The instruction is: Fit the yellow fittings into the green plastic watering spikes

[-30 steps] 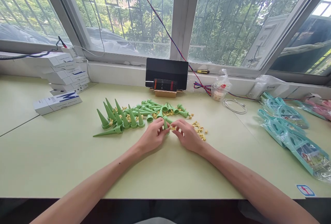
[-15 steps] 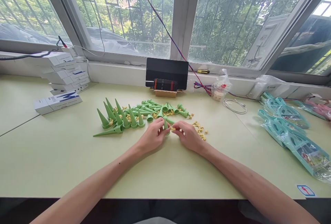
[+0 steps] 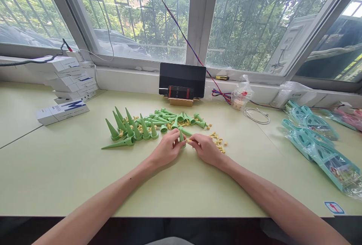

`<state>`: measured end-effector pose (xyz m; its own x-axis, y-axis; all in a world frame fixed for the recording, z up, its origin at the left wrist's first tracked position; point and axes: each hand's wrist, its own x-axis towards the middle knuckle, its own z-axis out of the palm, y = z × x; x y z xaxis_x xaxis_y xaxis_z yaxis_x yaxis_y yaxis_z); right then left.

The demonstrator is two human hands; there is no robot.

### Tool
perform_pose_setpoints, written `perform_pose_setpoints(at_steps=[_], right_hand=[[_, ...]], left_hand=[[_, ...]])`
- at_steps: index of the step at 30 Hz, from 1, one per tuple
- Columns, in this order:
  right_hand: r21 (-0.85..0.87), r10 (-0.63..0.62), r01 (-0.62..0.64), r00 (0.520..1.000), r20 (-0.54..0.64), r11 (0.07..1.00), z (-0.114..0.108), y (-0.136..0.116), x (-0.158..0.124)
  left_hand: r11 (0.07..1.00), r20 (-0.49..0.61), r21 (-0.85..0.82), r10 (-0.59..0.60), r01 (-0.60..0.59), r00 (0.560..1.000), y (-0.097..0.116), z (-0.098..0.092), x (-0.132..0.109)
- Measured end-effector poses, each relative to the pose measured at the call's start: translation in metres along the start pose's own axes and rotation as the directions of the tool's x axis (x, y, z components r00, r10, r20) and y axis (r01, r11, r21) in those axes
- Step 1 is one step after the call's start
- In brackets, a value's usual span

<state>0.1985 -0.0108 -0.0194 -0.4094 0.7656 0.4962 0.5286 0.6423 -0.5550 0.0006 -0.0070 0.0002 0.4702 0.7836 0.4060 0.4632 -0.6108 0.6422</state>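
Observation:
My left hand [image 3: 167,147] is closed around a green plastic spike [image 3: 181,136], which stands with its narrow tip up. Against the side of that spike, my right hand [image 3: 206,147] pinches a small yellow plastic peg [image 3: 189,141], mostly hidden by the fingertips. Just beyond my hands lies a pile of green spikes [image 3: 161,118] with yellow pegs among them. Several more spikes [image 3: 130,128] stand upright on their wide ends to the left, and one spike [image 3: 118,143] lies on its side in front of them. Loose yellow pegs [image 3: 219,143] are scattered right beside my right hand.
A phone [image 3: 181,92] leans on a dark tablet [image 3: 182,75] at the back. White boxes [image 3: 63,111] are at the left. Bagged teal plastic items [image 3: 319,143] lie at the right, near a coiled white cable [image 3: 256,115] and a wrapped cup [image 3: 240,98].
My right fingers have moved slightly toward the spike, and less of the yellow peg shows between them. My left hand keeps its hold on the spike.

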Motion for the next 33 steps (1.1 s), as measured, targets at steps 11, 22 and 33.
perform_pose_setpoints(at_steps=[11, 22, 33], right_hand=[[-0.088, 0.012, -0.010, 0.999, 0.032, 0.996, -0.0016, -0.0011, 0.0008], [-0.104, 0.037, -0.032, 0.998, 0.044, 0.994, -0.0020, -0.0009, -0.0003], [0.005, -0.058, 0.058, 0.998, -0.021, 0.998, -0.0021, -0.0012, -0.0008]], left_hand=[[0.999, 0.024, -0.032, 0.015, -0.015, 1.000, -0.0012, 0.0009, -0.0007], [0.999, 0.022, -0.036, 0.024, -0.023, 0.999, 0.0014, -0.0001, -0.0003], [1.000, -0.003, 0.014, -0.009, 0.009, 1.000, -0.0014, 0.0006, 0.0006]])
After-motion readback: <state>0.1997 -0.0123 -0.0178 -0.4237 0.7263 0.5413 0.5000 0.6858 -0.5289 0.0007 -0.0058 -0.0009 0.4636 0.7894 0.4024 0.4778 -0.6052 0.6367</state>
